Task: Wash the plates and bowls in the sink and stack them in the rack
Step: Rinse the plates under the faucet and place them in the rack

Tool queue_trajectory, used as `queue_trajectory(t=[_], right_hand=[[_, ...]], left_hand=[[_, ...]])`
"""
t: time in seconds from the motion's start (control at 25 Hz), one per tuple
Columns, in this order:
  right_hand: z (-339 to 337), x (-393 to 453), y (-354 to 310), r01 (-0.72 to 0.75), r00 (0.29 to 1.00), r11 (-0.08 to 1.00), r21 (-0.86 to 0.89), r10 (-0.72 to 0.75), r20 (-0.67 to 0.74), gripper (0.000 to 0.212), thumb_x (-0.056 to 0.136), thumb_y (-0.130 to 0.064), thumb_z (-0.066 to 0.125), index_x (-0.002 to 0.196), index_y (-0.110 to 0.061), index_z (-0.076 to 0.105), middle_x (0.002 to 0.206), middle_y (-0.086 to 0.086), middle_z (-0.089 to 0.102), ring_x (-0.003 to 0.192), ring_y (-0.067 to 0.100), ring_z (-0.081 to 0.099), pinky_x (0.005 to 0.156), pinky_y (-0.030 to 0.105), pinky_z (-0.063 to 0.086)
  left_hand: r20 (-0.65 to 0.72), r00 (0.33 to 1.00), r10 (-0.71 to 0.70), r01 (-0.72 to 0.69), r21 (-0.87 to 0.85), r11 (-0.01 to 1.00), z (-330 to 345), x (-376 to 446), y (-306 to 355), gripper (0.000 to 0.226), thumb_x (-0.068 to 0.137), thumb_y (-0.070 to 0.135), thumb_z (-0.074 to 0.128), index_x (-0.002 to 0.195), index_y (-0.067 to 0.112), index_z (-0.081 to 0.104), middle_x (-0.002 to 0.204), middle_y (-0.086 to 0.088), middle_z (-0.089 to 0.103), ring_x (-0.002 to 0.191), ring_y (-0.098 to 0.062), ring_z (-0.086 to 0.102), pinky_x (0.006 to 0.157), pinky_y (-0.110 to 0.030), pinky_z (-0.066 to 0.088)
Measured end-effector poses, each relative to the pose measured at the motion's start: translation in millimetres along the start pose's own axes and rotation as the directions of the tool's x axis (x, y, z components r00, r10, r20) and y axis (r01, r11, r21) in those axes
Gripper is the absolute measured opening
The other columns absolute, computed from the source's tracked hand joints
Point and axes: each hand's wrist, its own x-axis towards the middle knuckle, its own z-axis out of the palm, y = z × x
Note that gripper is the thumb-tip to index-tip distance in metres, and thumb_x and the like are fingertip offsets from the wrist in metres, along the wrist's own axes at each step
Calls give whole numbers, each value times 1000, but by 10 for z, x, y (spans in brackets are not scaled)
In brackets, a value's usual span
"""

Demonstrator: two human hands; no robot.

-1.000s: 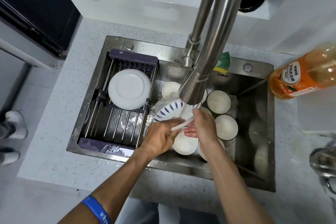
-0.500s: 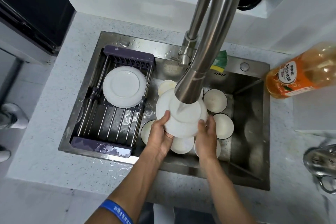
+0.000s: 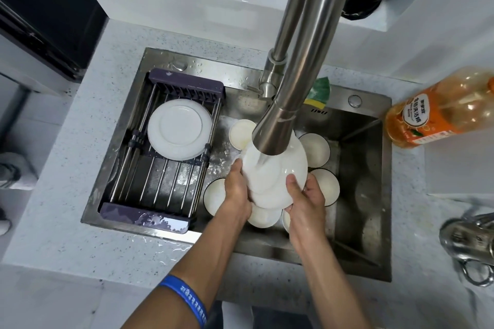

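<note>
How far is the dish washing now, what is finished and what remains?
Done: one white plate lies on the rack. In hand: the left hand and right hand hold a second plate under the running faucet. Left: several bowls wait in the sink.

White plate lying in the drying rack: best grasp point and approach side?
Grip the plate at its rim on the near-right edge, coming from the sink-basin side. It lies flat and bottom-up across the rack bars, so only the thin rim offers a pinch; the bars probably leave room for fingers under it. The rack's purple end frame crowds the far edge.
</note>
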Motion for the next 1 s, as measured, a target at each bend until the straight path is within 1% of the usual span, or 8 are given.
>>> queue_trajectory(t=[0.28, 0.44, 0.52, 0.6, 0.68, 0.72, 0.76, 1.0], right_hand=[[300, -127, 254, -167, 983, 981, 94, 158, 93, 12, 96, -12, 59, 106, -16, 64, 100, -1, 76, 93, 12, 69, 82, 36, 56], [266, 186, 190, -310, 945, 925, 221, 274, 178, 16, 99, -17, 54, 111, -18, 65, 107, 0, 74, 97, 15, 69, 87, 37, 52], [380, 310, 248, -348, 937, 918, 190, 336, 95, 15, 99, -21, 55, 109, -17, 65, 110, 3, 72, 101, 21, 66, 90, 37, 49], [574, 382, 376, -202, 978, 946, -255, 180, -107, 19, 100, -22, 51, 113, -14, 63, 119, 11, 65, 110, 28, 60, 96, 38, 46], [722, 365, 473, 63, 998, 667, -742, -22, 65, 43, 103, -32, 36, 139, -12, 47, 148, 15, 45, 135, 33, 42, 113, 44, 32], [773, 384, 513, 199, 977, 491, -848, -37, 208, 51, 104, -37, 27, 149, -15, 35, 159, 12, 30, 144, 32, 29, 119, 45, 22], [798, 397, 505, 291, 947, 384, -877, 14, 320, 53, 105, -38, 22, 154, -19, 26, 163, 6, 19, 149, 30, 19, 121, 44, 13], [758, 287, 326, 490, 868, 372, -789, -121, 482, 59, 101, -36, 17, 149, -8, 37, 161, 11, 26, 148, 28, 21, 121, 45, 13]], left_hand=[[-210, 962, 175, -156, 107, 982, -575, -15, 96, 39, 96, 44, 56, 121, 14, 65, 120, -6, 70, 107, -26, 65, 95, -50, 54], [72, 991, 113, -98, -185, 978, -831, -157, 314, 45, 89, 28, 65, 128, 7, 61, 122, -13, 70, 113, -27, 66, 88, -44, 57], [164, 975, 151, -100, -280, 955, -814, -229, 370, 40, 93, 17, 60, 131, 6, 57, 123, -15, 69, 111, -26, 67, 84, -41, 59], [121, 975, 189, -154, -253, 955, -736, -229, 352, 33, 95, 8, 58, 128, 7, 56, 117, -15, 71, 101, -26, 71, 78, -41, 61], [80, 970, 230, -214, -168, 962, -664, -252, 359, 26, 94, 1, 57, 120, 7, 60, 107, -16, 73, 89, -26, 72, 78, -41, 61], [87, 962, 258, -246, -128, 961, -643, -274, 374, 26, 93, -1, 57, 117, 5, 62, 103, -17, 73, 85, -25, 71, 75, -38, 61], [105, 952, 288, -279, -93, 956, -628, -293, 381, 26, 92, -3, 57, 117, 4, 63, 101, -16, 73, 82, -24, 71, 71, -34, 61], [227, 929, 293, -280, -90, 956, -578, -355, 266, 23, 94, -6, 52, 112, 1, 64, 98, -16, 74, 83, -22, 72, 74, -31, 61]])
